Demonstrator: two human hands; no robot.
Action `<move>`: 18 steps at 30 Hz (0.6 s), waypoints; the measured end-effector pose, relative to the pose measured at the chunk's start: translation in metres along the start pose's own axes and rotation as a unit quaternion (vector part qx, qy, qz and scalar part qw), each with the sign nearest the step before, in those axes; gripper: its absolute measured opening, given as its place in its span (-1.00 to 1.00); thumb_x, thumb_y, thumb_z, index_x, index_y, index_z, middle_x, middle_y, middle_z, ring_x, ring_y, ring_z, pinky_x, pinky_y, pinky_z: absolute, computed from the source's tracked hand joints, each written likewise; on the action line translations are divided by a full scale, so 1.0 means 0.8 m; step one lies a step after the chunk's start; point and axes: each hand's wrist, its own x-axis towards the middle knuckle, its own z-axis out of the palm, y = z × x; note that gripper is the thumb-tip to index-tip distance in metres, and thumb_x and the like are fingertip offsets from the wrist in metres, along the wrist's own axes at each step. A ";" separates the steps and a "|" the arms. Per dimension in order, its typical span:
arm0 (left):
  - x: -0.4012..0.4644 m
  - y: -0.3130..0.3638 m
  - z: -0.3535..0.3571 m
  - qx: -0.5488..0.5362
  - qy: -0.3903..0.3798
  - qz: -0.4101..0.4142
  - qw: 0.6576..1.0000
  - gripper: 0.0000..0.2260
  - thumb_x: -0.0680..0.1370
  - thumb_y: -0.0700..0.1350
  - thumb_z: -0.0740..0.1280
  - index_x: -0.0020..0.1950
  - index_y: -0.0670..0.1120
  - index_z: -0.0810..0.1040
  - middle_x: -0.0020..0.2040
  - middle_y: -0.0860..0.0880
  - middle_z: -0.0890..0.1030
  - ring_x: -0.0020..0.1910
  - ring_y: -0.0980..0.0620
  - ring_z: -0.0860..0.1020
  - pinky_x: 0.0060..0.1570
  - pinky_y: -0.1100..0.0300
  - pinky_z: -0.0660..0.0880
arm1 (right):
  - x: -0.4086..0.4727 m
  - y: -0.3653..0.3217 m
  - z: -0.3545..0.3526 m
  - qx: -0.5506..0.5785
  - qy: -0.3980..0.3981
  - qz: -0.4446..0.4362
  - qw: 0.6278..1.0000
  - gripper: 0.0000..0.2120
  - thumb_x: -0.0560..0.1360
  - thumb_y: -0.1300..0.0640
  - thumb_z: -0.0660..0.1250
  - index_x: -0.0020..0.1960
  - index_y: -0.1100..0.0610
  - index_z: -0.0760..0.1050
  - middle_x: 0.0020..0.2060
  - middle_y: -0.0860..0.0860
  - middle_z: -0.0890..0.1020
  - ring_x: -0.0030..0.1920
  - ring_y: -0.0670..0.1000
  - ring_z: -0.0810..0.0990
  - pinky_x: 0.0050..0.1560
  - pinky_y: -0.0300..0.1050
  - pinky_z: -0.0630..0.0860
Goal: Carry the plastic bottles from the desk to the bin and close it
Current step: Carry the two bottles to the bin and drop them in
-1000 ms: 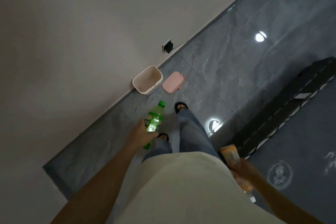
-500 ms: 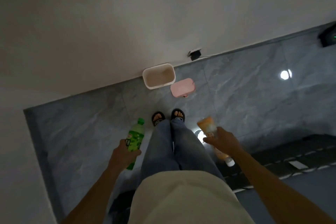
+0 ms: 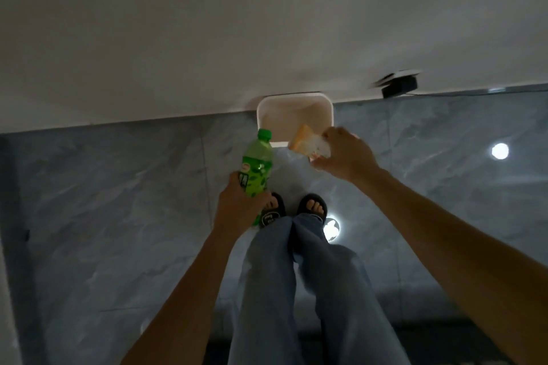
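Note:
A small white bin [image 3: 268,107] stands open on the grey floor against the wall, straight ahead of my feet. My left hand [image 3: 237,207] grips a green plastic bottle [image 3: 256,169] by its lower half, cap pointing toward the bin's left front corner. My right hand [image 3: 344,157] holds an orange-and-white bottle [image 3: 308,144], its orange end tilted over the bin's front right rim. The pink lid is hidden in this view, behind my right hand or out of sight.
A white wall [image 3: 207,24] runs behind the bin. A black plug with a cable [image 3: 398,87] sits at the wall's foot to the right. My sandalled feet [image 3: 293,209] stand just short of the bin. Ceiling lights reflect in the glossy floor tiles [image 3: 499,151].
I have stepped closer to the bin. Both hands rose and reached forward; the orange bottle now hangs over the bin's rim and the green one nears it. The pink lid dropped out of sight.

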 end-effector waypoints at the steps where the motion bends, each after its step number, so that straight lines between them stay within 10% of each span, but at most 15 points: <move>1: 0.025 -0.003 0.010 -0.007 0.013 0.008 1.000 -0.61 0.38 0.11 0.47 0.07 0.18 0.34 -0.19 0.17 0.54 -0.26 0.27 0.51 -0.40 0.31 0.35 | 0.033 -0.003 0.014 -0.028 0.012 -0.024 0.999 -0.41 0.36 -0.18 0.47 0.27 0.09 0.42 0.12 0.07 0.56 0.02 0.12 0.61 -0.14 -0.08 0.46; 18: 0.243 -0.107 0.118 -0.072 0.065 0.150 0.984 -0.55 0.38 0.04 0.53 0.08 0.42 0.39 -0.02 0.35 0.60 -0.10 0.34 0.61 -0.26 0.53 0.48 | 0.355 0.047 0.249 -0.182 -0.099 -0.120 0.971 -0.48 0.44 -0.06 0.43 0.34 0.07 0.44 0.31 0.14 0.48 0.24 0.23 0.50 0.22 0.17 0.51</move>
